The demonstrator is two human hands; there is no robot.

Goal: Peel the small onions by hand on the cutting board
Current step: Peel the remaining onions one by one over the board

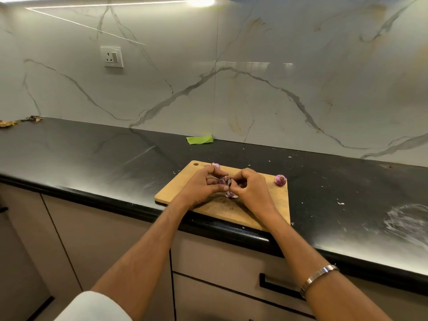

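Over the middle of the rectangular wooden cutting board (252, 212), the left hand (203, 184) is gripping a small purple-skinned onion (223, 180) in curled fingers, while the right hand (249, 185) is pinching what looks like its loose skin. 2 more small purple onions are lying on the board: 1 at the right far corner (280, 180), 1 behind the left hand (216, 165).

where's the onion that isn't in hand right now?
In the head view, the loose onion sits at the far right corner of the cutting board, right of the right hand and apart from it.
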